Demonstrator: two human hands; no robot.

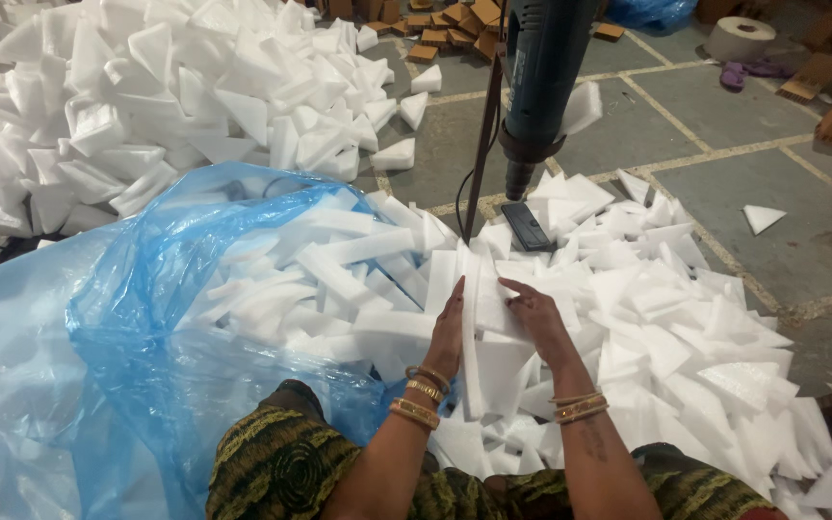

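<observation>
Grey stone flooring with pale joints ran under everything I saw through the head camera, and I took the upright foam strip (470,318) between the hands as my landmark. Far left of it lay a heap of white foam wedges (146,96), chunky and matte, with crisp cut faces. Nearer, just left of the strip, a crinkled translucent blue plastic bag (98,337) sagged open, with long flat foam offcuts (320,279) spilling from its mouth.

My left hand (447,337) pressed flat against the strip's left face, fingers extended rather than curled. My right hand (534,318) pinched a stack of thin white foam pieces (493,308) against the strip's other side, so the bundle stood on edge, gripped from both sides, just in front of my lap.

Beyond the strip a dark blue power tool (541,87) hung nose down on a thin stand, its flat black tip (528,227) touching the loose foam. I judged that the main hazard: if that tip ran hot or live, a hand sliding the bundle forward could meet it. The foam looked light and brittle, so a hard squeeze could snap a piece, and a slack one could let the stack fan out.

Right of the strip spread a loose drift of triangular foam pieces (686,337), slippery footing for anything set on it.
</observation>
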